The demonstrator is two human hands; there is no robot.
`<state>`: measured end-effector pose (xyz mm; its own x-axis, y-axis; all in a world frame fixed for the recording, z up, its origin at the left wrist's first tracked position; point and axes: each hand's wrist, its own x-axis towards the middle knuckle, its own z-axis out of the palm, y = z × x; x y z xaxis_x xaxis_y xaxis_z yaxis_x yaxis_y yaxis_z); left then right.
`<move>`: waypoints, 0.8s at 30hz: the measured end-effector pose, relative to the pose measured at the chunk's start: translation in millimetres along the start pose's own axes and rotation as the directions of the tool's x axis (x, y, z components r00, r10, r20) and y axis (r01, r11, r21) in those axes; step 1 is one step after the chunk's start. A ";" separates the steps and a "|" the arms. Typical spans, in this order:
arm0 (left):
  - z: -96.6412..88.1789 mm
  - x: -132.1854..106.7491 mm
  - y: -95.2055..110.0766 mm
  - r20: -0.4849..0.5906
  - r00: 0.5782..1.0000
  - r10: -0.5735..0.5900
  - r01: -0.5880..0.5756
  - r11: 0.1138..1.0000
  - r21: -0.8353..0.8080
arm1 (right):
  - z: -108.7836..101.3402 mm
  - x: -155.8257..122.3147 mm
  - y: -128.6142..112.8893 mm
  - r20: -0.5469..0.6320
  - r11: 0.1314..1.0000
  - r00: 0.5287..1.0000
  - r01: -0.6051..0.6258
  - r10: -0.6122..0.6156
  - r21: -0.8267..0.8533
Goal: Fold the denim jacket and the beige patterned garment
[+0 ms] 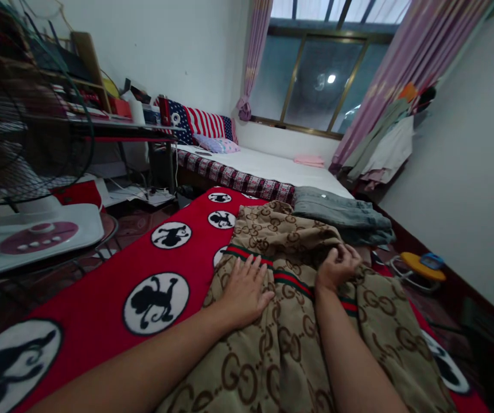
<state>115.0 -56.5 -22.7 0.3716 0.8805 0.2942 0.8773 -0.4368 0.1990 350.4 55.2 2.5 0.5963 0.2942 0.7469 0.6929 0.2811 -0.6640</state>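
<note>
A tan dress-like garment with a brown letter pattern and a green-and-red striped band lies spread over a red blanket printed with black figures in white circles. Flat on the cloth, just below the band, rests my left hand, its fingers stretched out. My right hand is at the garment's right side above the band, fingers curled in and closed on a fold of the fabric. Just beyond the garment sits a folded stack of grey-blue jeans.
At the left a fan stands on a stool, beside a cluttered desk. Behind is a bed with pillows and a pink folded cloth. Clothes hang at the right wall, above a yellow-seated stool.
</note>
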 end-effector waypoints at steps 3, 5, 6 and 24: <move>1.3 -1.0 3.1 -0.006 1.000 -0.001 0.001 1.000 0.010 | -5.1 7.8 -33.1 -0.128 0.988 0.992 0.040 -0.020 0.150; -1.1 -1.0 5.7 -0.012 1.000 -0.006 0.006 1.000 0.001 | 1.8 6.6 -63.6 -0.011 0.964 0.995 0.096 -0.097 0.249; -2.7 -1.0 6.8 -0.015 1.000 -0.009 0.009 1.000 -0.006 | 9.3 3.2 -78.6 0.103 0.952 0.984 0.111 -0.146 0.285; -16.5 -0.6 9.7 0.040 0.999 -0.014 0.021 0.985 -0.170 | 170.6 -22.3 -111.6 0.914 0.634 0.301 0.771 -0.272 -0.065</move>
<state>118.3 -64.3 -5.5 0.3711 0.8933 0.2534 0.8204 -0.4433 0.3613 190.6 173.1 53.7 -0.3799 0.8469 0.3720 0.9250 0.3460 0.1569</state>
